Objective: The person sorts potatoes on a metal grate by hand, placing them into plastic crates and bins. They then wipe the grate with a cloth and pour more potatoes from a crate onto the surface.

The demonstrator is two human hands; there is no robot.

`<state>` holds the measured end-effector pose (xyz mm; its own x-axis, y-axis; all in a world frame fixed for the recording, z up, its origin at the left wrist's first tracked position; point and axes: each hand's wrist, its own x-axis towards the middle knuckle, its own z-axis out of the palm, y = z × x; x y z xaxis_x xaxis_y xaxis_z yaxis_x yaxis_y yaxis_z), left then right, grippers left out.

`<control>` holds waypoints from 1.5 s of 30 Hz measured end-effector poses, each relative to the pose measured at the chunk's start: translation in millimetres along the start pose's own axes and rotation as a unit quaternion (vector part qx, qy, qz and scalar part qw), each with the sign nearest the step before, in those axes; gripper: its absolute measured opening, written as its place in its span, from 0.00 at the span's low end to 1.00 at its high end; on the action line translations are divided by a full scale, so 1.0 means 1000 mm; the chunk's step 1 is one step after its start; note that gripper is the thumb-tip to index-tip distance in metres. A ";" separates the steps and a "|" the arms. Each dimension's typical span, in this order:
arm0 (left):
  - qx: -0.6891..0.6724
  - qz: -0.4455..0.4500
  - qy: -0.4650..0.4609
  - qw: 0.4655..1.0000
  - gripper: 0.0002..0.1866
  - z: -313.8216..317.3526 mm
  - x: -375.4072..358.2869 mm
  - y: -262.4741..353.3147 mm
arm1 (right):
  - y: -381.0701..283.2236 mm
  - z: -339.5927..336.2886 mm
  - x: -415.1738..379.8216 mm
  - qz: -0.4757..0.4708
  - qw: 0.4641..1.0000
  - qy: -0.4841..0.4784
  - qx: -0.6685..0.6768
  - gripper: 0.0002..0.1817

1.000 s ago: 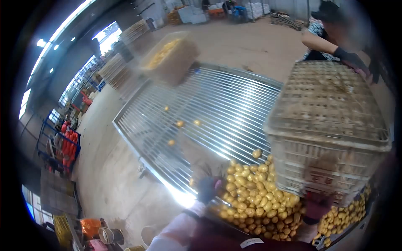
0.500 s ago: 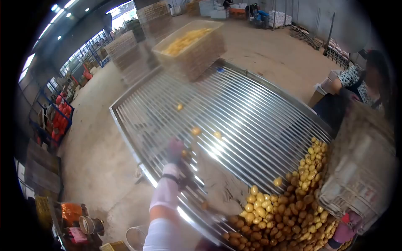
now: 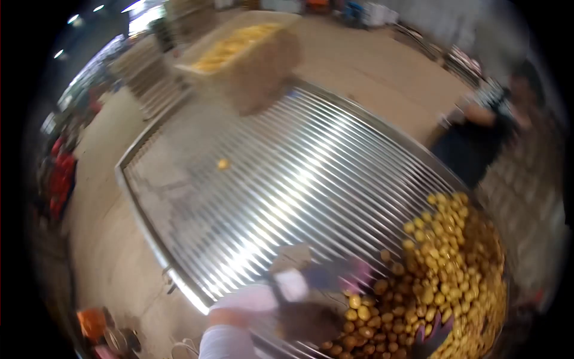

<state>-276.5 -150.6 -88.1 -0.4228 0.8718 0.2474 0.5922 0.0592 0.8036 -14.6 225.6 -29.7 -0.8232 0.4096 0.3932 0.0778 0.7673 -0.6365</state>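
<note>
Head view: what's the surface, and what sort of room?

"Metal table (image 3: pixel 311 173) topped with shiny parallel bars, in a big shed with a bare floor (image 3: pixel 98 245) and lights overhead."

"How many of each thing?"

"One potato (image 3: pixel 223 163) lies alone out on the bars. The heap of potatoes (image 3: pixel 445 251) fills the near right corner, too many to count. One filled crate (image 3: pixel 263 84) stands at the far end, with at least two stacks (image 3: pixel 146 75) beyond it."

"And the hands?"

"Two, both gloved. The right hand (image 3: pixel 433 338) is at the heap, fingers spread, clasping nothing I can see. The left hand (image 3: pixel 341 274) is over the bars, just beside the heap; it's too blurred to tell whether it's closed."

"Anything in the way?"

"The left sleeve (image 3: pixel 251 299) crosses the near edge, hiding bars. The crate covers others. Over at the right there's one other person (image 3: pixel 499 113), near a blurred brown crate (image 3: pixel 526 179)."
</note>
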 end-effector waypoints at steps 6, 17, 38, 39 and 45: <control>0.083 -0.322 0.539 0.774 0.33 -0.227 -0.167 -0.142 | -0.041 -0.019 0.022 -0.016 0.951 -0.075 -0.299 0.32; 0.418 -0.249 0.381 0.786 0.18 -0.140 -0.091 -0.155 | -0.044 -0.031 0.035 -0.034 0.964 -0.042 -0.259 0.30; 0.303 -0.012 0.117 0.946 0.41 0.211 0.083 0.172 | 0.088 -0.159 -0.054 0.034 0.958 -0.065 -0.278 0.13; 0.268 0.009 0.110 0.957 0.42 0.222 0.098 0.195 | 0.101 -0.155 -0.058 0.017 0.965 -0.023 -0.262 0.13; 0.267 0.004 0.003 0.964 0.36 0.274 0.154 0.250 | 0.136 -0.160 -0.050 -0.022 0.966 0.113 -0.232 0.13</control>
<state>-5.5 132.2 2.4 -0.4195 0.8703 0.2581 0.8637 0.2952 0.4084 127.1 388.9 -29.4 -0.6916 0.4287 0.5812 0.3328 0.9034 -0.2703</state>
